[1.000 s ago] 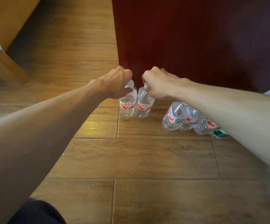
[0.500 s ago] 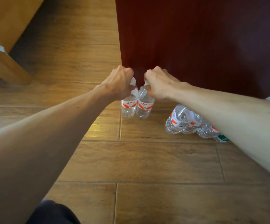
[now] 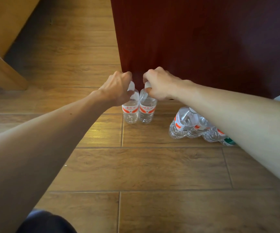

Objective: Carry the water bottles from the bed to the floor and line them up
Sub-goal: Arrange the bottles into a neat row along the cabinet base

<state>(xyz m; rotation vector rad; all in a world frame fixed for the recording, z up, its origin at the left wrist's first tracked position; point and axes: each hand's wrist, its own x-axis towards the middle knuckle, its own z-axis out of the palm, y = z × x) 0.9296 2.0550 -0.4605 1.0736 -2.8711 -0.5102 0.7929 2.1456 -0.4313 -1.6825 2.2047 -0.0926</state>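
Both arms extended forward and down, wrists bent, knuckles up. Left hand (image 3: pixel 117 88) closed around cap and neck of left bottle (image 3: pixel 131 110); right hand (image 3: pixel 159 85) closed likewise on right bottle (image 3: pixel 147 109). Both bottles upright on wooden floor (image 3: pixel 152 169), sides touching, just in front of dark red cabinet (image 3: pixel 194 39). Further right, row of bottles (image 3: pixel 182 123) on floor, partly hidden under right forearm. Wooden bed frame (image 3: pixel 5 36) at upper left, well apart.
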